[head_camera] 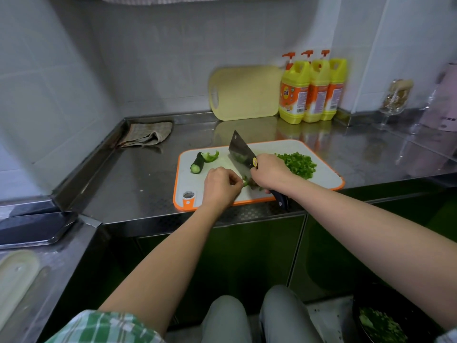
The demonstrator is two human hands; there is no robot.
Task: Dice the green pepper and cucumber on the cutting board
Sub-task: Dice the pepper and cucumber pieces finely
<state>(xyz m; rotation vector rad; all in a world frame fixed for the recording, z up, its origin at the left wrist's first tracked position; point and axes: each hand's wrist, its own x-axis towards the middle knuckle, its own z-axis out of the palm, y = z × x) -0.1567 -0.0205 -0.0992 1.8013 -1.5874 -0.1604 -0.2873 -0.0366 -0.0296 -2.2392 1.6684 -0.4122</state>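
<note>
Most of the pepper is lying diced in a pile on the right of the cutting board. The cucumber and a pepper strip are waiting uncut at its far left, the cucumber's long axis running near-to-far with its cut end facing the person. The left hand is pinching a pepper scrap, and the right hand is curling its fingers round the knife.

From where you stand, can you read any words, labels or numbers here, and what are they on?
Nothing reads clearly.
Front detergent bottle: blue logo with white characters on the orange label, too blurred to quote.
Other two bottles: label print too small.
Cleaver: round yellow sticker by the handle, unreadable.
Pink object at the far right: dark print, blurred.
</note>
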